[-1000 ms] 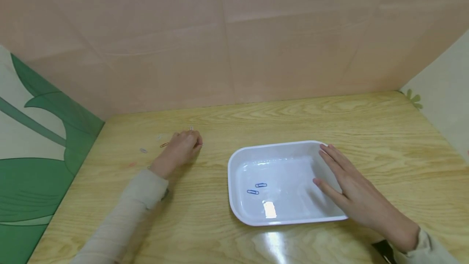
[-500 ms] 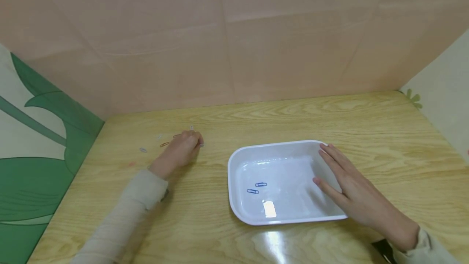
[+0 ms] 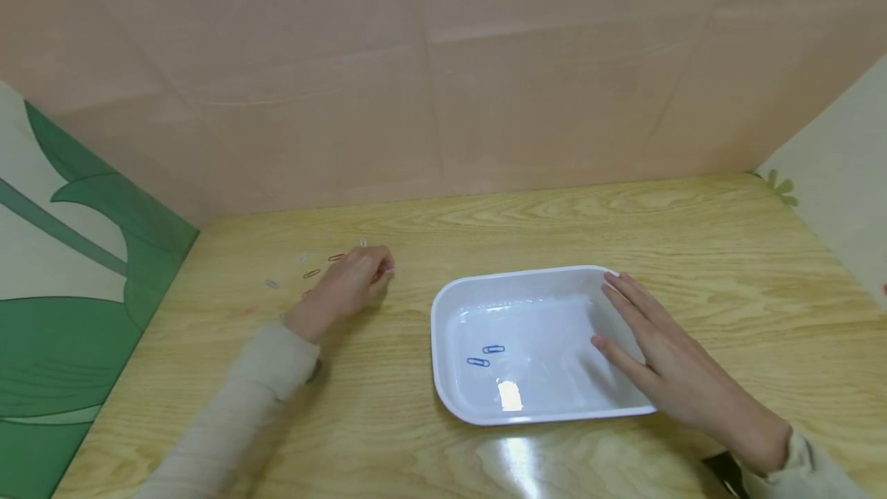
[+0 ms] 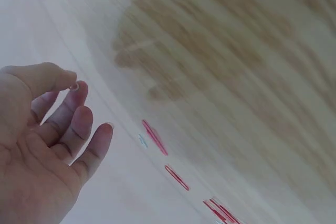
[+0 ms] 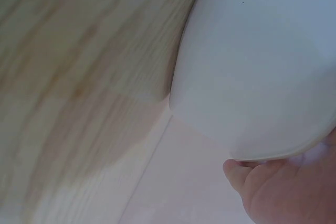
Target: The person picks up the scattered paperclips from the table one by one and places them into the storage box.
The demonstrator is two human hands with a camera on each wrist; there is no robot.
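Note:
My left hand (image 3: 343, 287) is over the left part of the table, pinching a small whitish paper clip (image 4: 76, 85) between thumb and forefinger. In the left wrist view the hand is above the tabletop, its other fingers loosely bent. My right hand (image 3: 668, 364) lies at the right end of a white tray (image 3: 554, 333), straight fingers along its rim. The right wrist view has those fingertips (image 5: 236, 171) at the tray's edge. Inside the tray, toward its left side, are two blue paper clips (image 3: 493, 349).
Loose paper clips lie around the left hand: a reddish one (image 3: 336, 258), an orange one (image 3: 312, 273), a pale one (image 3: 272, 283) and a white one (image 3: 363, 242). A pinkish wall (image 3: 443, 98) backs the wooden table (image 3: 388, 437); patterned panels flank it.
My left hand has shifted slightly right with the whitish paper clip, uncovering reddish paper clips behind it. The right hand and the tray have stayed in place.

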